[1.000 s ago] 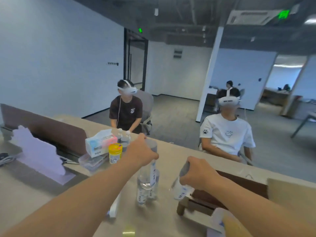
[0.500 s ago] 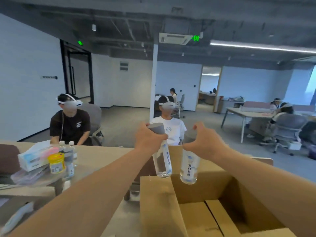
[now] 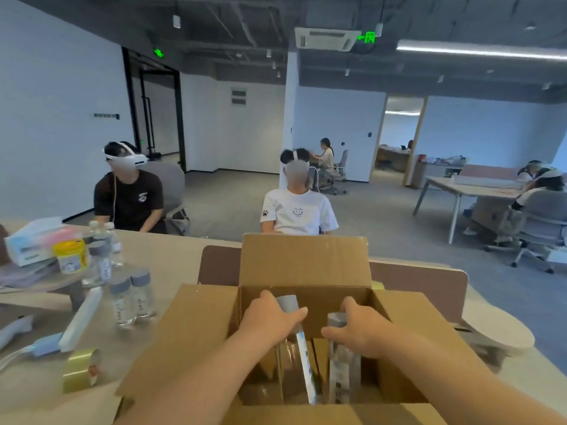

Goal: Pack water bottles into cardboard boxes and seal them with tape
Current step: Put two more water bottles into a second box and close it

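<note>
Standing open on the table (image 3: 184,256), flaps out: one cardboard box (image 3: 303,265). Inside it, roughly upright and side by side: left bottle (image 3: 299,363), gripped just under its grey cap by the left hand (image 3: 270,322); right bottle (image 3: 340,375), gripped at the cap by the right hand (image 3: 360,332). On the table left of the box: two more bottles (image 3: 132,299), close together; tape roll (image 3: 80,369); yellow-lidded jar (image 3: 71,256); tissue box (image 3: 30,240) beside the jar.
</note>
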